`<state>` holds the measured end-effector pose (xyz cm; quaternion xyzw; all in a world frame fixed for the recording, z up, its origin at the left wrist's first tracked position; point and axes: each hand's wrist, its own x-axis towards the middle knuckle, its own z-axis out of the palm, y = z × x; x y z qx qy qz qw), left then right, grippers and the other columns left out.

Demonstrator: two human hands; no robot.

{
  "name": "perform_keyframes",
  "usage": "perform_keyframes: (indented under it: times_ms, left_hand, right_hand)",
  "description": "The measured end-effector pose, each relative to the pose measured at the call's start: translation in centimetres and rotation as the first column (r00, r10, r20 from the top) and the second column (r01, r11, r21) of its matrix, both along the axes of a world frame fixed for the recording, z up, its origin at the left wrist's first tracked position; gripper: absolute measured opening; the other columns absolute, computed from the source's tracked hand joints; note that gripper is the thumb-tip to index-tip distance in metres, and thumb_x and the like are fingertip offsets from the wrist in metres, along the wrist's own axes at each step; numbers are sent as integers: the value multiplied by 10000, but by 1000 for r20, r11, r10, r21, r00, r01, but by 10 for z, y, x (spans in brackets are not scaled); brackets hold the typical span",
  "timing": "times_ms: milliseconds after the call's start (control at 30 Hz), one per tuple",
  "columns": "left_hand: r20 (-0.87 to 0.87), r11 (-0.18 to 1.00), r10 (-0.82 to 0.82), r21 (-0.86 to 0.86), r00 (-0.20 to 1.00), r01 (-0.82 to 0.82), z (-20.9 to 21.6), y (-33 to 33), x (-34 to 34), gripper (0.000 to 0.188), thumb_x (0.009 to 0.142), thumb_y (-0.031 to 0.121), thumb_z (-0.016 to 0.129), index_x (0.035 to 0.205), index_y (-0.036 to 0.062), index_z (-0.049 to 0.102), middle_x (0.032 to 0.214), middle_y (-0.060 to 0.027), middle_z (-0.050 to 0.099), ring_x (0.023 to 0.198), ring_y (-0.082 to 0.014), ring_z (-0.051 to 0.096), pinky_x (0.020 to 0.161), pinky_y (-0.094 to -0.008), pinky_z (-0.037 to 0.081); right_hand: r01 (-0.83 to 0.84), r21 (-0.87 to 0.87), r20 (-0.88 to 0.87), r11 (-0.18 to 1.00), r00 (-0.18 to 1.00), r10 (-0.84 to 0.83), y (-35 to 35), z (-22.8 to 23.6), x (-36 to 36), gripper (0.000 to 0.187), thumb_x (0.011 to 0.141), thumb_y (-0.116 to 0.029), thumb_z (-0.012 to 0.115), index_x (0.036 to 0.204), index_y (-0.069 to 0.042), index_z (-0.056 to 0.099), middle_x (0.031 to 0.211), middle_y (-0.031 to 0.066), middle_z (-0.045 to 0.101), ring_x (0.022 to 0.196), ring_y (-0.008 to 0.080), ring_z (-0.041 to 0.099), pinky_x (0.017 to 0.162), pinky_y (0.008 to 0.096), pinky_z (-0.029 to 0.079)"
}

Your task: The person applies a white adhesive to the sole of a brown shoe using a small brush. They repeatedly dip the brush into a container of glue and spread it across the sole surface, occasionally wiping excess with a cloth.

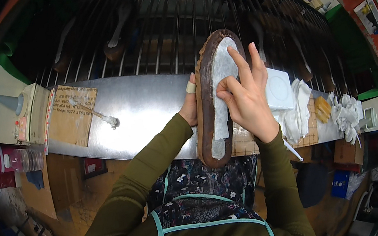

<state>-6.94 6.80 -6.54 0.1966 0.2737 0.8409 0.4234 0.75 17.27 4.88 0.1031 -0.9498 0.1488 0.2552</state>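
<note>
A brown shoe upper [205, 110] stands sole side up in front of my apron, its gathered edge folded around a pale grey-white insole [223, 71]. My left hand [189, 105] grips the shoe from its left side. A band of beige tape wraps the left thumb; the other fingers are hidden behind the shoe. Over the insole, my right hand [246, 94] has its thumb and index finger pinched together, the other visible fingers stretched out. Whatever lies in that pinch, if anything, is too small to make out.
Beyond the metal table [146, 95] runs a rack of bars [157, 35] with blurred shoes. To the left lie a cardboard sheet [72, 118] and a white-smeared brush [110, 121]. On the right are a white container [278, 90], white gloves [297, 109] and a yellow sponge [322, 109].
</note>
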Motion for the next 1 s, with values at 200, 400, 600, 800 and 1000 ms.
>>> perform_keyframes:
  times_ms: [200,400,600,800,1000]
  left_hand:
    - [0,999,-17,51,1000,17,-9,4,-3,907,827,802,197,1472,166,239,1441,-145,376,1323,-262,408,1061,-405,417]
    - [10,1000,-7,-1,1000,7,1,-1,1,903,826,803,202,1470,172,247,1431,-147,390,1312,-264,423,1068,-398,409]
    - [16,999,41,-36,999,-40,2,-2,3,904,825,803,203,1466,167,253,1422,-147,400,1306,-262,430,1073,-394,405]
    - [18,998,41,-37,999,-40,3,0,4,897,830,798,201,1454,158,280,1407,-145,420,1289,-255,451,1067,-391,412]
    - [77,999,34,-12,996,-33,-4,-2,6,938,818,813,242,1450,123,306,1392,-128,444,1245,-237,492,1039,-370,436]
  right_hand:
    - [0,-42,-33,999,999,-1,-2,-2,-1,120,754,-99,707,750,-68,592,1449,188,367,1396,468,126,1076,579,165]
    - [25,72,3,997,1000,-26,-5,-1,8,135,744,-121,718,742,-81,590,1457,161,369,1394,469,138,1061,641,152]
    - [-12,-37,6,999,1000,12,-5,-8,6,127,800,-122,672,740,-72,571,1472,178,321,1403,487,83,1036,715,72]
    - [6,-114,-38,993,999,-11,-4,-18,6,128,783,-153,705,776,-81,600,1439,177,367,1399,475,116,1056,686,84]
    - [66,-355,-93,933,990,-106,3,-13,41,135,706,-113,764,770,-98,647,1362,159,475,1372,455,212,1097,535,200]
